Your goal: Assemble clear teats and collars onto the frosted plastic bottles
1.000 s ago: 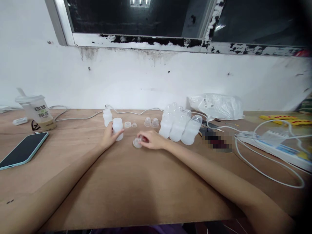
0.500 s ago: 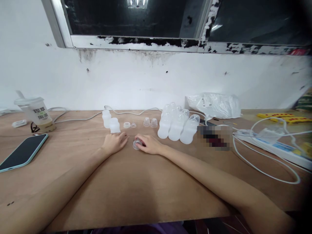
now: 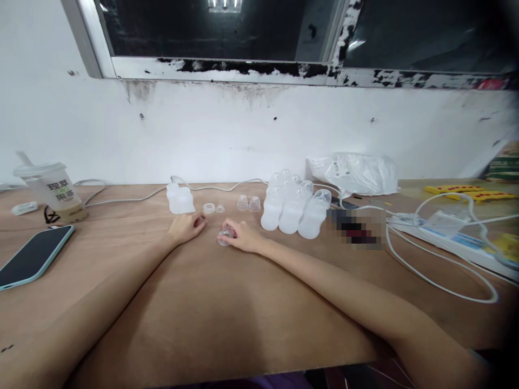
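My right hand (image 3: 245, 236) is closed on a clear, dome-shaped bottle nipple (image 3: 224, 237) with a wide rim, low over the table. To its left, my left hand (image 3: 186, 228) rests near the tabletop with fingers loosely curled and nothing seen in them. Just behind the left hand stand two white frosted bottles (image 3: 181, 201) without caps, close together. A white ring (image 3: 209, 208) and a small clear nipple (image 3: 220, 208) lie behind the gap between my hands. Two clear dome caps (image 3: 242, 203) stand to their right.
Several frosted bottles with clear domes (image 3: 291, 213) stand in a group on the right. Behind them lies a plastic bag (image 3: 357, 174). A power strip (image 3: 458, 243) with looped white cables is far right. At left are a drink cup (image 3: 60, 194) and a phone (image 3: 36, 254).
The nearer uncapped bottle has shifted back, closer to the other one. My left hand's fingers have gone from stretched to curled. My right hand still holds the nipple. The view has shifted slightly.
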Motion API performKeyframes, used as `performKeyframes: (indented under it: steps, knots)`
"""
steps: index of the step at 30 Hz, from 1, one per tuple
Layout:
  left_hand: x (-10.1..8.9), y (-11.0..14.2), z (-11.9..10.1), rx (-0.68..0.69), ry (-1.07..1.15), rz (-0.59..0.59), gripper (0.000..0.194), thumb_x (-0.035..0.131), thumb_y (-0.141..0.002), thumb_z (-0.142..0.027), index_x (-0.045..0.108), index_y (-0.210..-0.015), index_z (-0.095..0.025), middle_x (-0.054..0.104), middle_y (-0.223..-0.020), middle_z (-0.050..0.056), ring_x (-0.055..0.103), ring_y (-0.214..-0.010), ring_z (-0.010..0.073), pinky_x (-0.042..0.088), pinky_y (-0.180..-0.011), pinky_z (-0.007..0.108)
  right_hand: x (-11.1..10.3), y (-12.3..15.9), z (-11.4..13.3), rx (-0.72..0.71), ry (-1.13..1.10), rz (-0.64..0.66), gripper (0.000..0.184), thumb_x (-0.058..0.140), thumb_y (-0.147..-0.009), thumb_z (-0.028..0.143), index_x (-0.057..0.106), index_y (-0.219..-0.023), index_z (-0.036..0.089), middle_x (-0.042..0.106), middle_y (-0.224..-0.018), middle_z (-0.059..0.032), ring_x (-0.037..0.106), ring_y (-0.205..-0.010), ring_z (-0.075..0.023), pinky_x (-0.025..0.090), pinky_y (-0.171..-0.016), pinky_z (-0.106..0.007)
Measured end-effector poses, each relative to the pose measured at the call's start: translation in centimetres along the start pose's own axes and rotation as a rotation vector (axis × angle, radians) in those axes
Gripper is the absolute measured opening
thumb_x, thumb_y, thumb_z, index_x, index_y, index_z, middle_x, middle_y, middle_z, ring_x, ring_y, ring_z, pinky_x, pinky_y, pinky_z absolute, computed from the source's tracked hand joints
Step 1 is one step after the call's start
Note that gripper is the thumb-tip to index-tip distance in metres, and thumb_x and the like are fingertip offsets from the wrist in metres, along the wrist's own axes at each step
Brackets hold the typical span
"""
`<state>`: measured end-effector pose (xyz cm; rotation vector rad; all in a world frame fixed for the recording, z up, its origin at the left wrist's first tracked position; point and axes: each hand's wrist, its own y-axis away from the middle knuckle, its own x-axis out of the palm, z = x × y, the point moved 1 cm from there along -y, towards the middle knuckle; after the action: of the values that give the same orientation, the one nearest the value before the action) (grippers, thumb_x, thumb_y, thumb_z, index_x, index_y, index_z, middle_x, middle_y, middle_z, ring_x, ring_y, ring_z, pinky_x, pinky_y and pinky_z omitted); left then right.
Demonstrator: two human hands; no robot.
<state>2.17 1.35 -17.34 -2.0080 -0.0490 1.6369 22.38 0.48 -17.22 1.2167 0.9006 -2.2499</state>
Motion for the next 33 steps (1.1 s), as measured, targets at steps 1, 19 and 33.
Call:
performKeyframes:
  steps: [1, 19, 33]
  knots:
    - [0.0, -0.2, 0.2, 0.005, 0.019, 0.001, 0.03, 0.035, -0.076, -0.04, 0.053, -0.091, -0.021, 0.057, -0.063, 0.0, 0.052, -0.057, 0.0141, 0.031, -0.049, 0.022, 0.1, 0.0, 0.0, -0.008, 0.002, -0.002, 0.03, 0.045, -0.073, 0.047, 0.047, -0.085, 0.019, 0.045, -0.054, 0.0056, 0.04, -0.047, -0.0076, 0.025, -0.047, -0.018]
    - [0.7, -0.8, -2.4, 0.203, 0.299, 0.049, 0.05, 0.052, -0.067, -0.041, 0.043, -0.108, -0.013, 0.055, -0.09, 0.006, 0.051, -0.075, 0.0152, 0.041, -0.067, 0.025, 1.9, -4.8, -1.0, 0.03, 0.104, -0.08, 0.016, 0.034, -0.082, 0.026, 0.043, -0.091, 0.016, 0.055, -0.076, -0.0039, 0.051, -0.064, -0.0136, 0.036, -0.057, -0.024]
    - [1.4, -1.3, -2.9, -0.066, -0.193, 0.035, 0.032, 0.032, -0.076, -0.02, 0.044, -0.101, -0.003, 0.046, -0.104, 0.019, 0.047, -0.093, 0.0275, 0.04, -0.072, 0.037, 0.8, -5.6, -4.5, 0.412, 0.252, -0.214, 0.028, 0.033, -0.083, 0.031, 0.042, -0.103, 0.015, 0.058, -0.089, -0.011, 0.055, -0.081, -0.0215, 0.039, -0.067, -0.031]
